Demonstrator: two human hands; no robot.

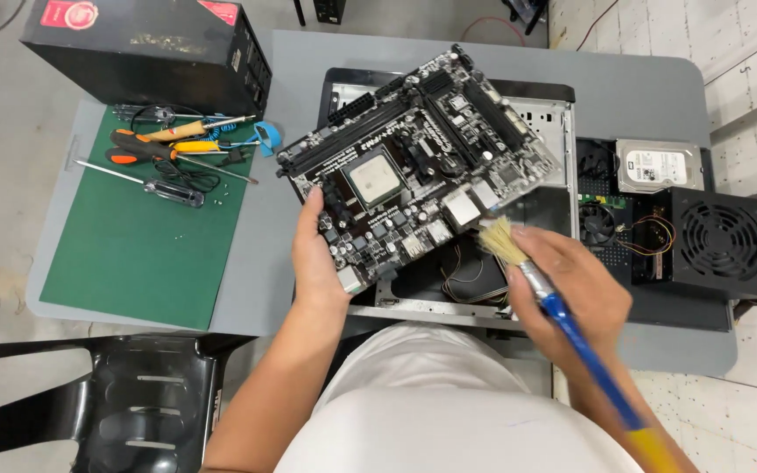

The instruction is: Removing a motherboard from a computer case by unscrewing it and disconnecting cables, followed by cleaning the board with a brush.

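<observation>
**Motherboard held over the open case, brush at its edge**

Over the grey table, in the head view, the left hand holds a dark motherboard by its edge at about 7 o'clock of the board. The thumb lies on the upper face and the other fingers go under it, so they are pressed on the board from both sides. The board is tilted and hangs above an open computer case, which lies flat on the table.

The right hand is at 4 o'clock from the board. Its fingers are closed around a paint brush with a blue handle. The pale bristles point to 10 o'clock and touch, or almost touch, the lower right edge of the board; I cannot tell which.

Inside the case, under the board, some loose cables are visible. At 3 o'clock of the case lie a hard drive, a small fan and a black power supply with a round grille.

At 9 o'clock of the board a green mat lies on the table. On it are several screwdrivers with orange and yellow handles, and a few small screws. A black box stands at 11 o'clock. A black chair is at 7 o'clock, beside the person.
</observation>
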